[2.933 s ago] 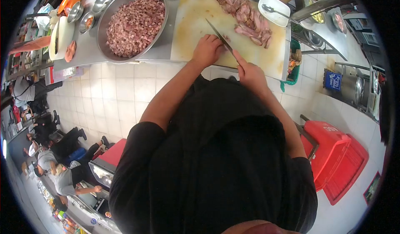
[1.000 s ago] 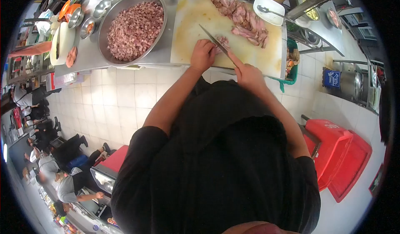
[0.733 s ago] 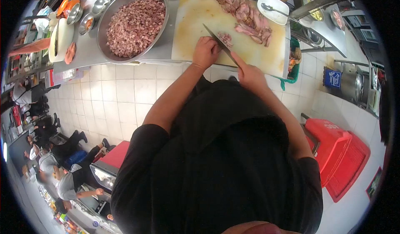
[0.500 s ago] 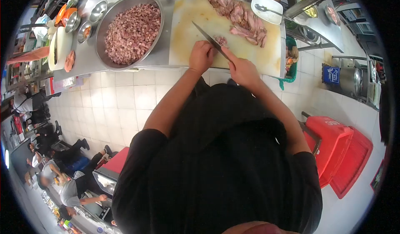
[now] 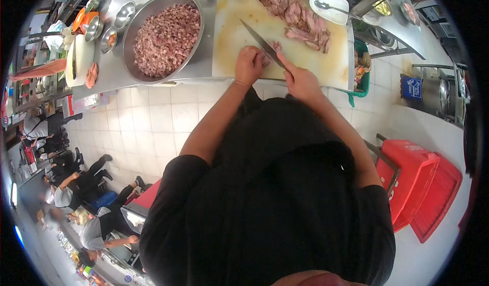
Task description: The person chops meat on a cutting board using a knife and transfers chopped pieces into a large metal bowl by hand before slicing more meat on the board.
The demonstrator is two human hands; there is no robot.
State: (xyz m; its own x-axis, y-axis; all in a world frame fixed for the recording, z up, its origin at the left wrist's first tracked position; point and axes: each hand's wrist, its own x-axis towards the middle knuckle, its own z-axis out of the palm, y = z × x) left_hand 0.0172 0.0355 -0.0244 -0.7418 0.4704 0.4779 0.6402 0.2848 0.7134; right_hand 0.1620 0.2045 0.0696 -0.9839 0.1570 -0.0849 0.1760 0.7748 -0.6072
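My right hand (image 5: 304,83) is wrapped round the handle of a long kitchen knife (image 5: 261,40), its blade pointing up and left across the white cutting board (image 5: 226,41). Beside the blade my left hand (image 5: 249,65) is closed, fingers curled over a small piece of meat (image 5: 266,59) that is mostly hidden. A few cut bits of meat (image 5: 276,46) lie just beyond the knife. Farther back on the board rest several long strips of meat (image 5: 298,18).
Left of the board stands a big steel bowl (image 5: 127,46) heaped with diced meat (image 5: 165,41). A white dish (image 5: 333,1) with a spoon (image 5: 326,5) is at the back right. A green bin (image 5: 364,82) stands beside the board. Several people are at the far left.
The whole view has shifted slightly to the right. Both hands stay at the meat with the knife between them; a little more of the piece shows beside my left fingers.
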